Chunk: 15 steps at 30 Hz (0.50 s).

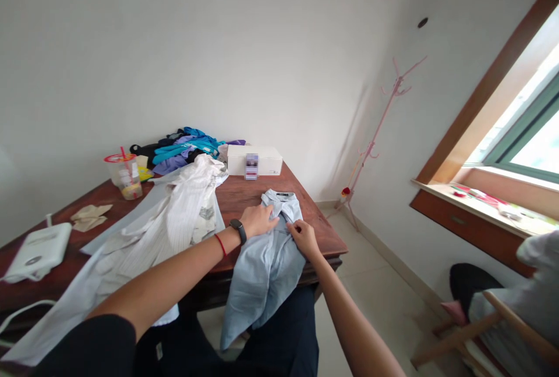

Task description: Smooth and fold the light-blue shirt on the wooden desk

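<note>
Now I am partway through folding the blue shirt [266,260], which lies collar-far on the near right corner of the table [244,193], its lower half hanging over the near edge toward my lap. I judge the step to be smoothing and lining up the front near the collar before any fold is made.

My left hand [258,219] lies flat, fingers together and pointing right, pressing the cloth just below the collar; it grips nothing. My right hand [303,236] sits just beside it on the shirt's right side, fingers curled, seemingly pinching a bit of fabric, though I cannot tell for sure. Both forearms reach out from near, the left one crossing over the white shirt [174,219] spread to the left.

Next, I think, the hanging part needs lifting onto the table, with the left hand holding the chest steady.
</note>
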Motion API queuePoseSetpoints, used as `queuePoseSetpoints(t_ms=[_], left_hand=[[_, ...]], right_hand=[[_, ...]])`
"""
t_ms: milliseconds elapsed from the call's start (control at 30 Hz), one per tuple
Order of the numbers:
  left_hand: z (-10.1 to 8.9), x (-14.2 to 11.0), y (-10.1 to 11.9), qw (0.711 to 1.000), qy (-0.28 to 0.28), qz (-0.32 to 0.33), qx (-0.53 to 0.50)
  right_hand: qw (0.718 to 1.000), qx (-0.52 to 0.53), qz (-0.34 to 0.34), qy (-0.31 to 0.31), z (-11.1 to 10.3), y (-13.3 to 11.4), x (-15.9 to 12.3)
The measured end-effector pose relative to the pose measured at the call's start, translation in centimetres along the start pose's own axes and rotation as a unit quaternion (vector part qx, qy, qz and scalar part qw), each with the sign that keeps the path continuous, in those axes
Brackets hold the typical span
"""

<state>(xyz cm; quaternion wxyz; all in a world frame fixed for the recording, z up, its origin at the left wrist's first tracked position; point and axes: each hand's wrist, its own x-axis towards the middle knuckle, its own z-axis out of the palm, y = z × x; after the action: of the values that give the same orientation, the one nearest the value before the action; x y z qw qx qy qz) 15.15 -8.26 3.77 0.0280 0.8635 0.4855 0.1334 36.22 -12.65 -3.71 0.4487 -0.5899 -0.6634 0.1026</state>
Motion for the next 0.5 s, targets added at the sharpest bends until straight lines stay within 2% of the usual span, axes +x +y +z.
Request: queuePoseSetpoints(t_ms=[100, 200, 367, 500], left_hand=[[1.9, -0.3, 1.5, 1.000, -0.024, -0.004, -0.012], [3.5, -0.5, 1.6, 0.999, -0.025, -0.021, -0.029], [5.3, -1.3, 0.9, 0.994, 0.027, -0.046, -0.091], [5.3, -2.0, -0.3, 0.976, 0.092, -0.065, -0.187]], right_hand=[[1.000, 0.000, 0.008, 0.006, -0.1, 0.1, 0.1], [1.000, 0.000, 0.010, 0.005, -0.1, 0.2, 0.2], [1.000, 0.009, 0.013, 0.002, -0.1, 0.5, 0.3], [1.000, 0.022, 0.018, 0.003, -0.2, 0.8, 0.3]])
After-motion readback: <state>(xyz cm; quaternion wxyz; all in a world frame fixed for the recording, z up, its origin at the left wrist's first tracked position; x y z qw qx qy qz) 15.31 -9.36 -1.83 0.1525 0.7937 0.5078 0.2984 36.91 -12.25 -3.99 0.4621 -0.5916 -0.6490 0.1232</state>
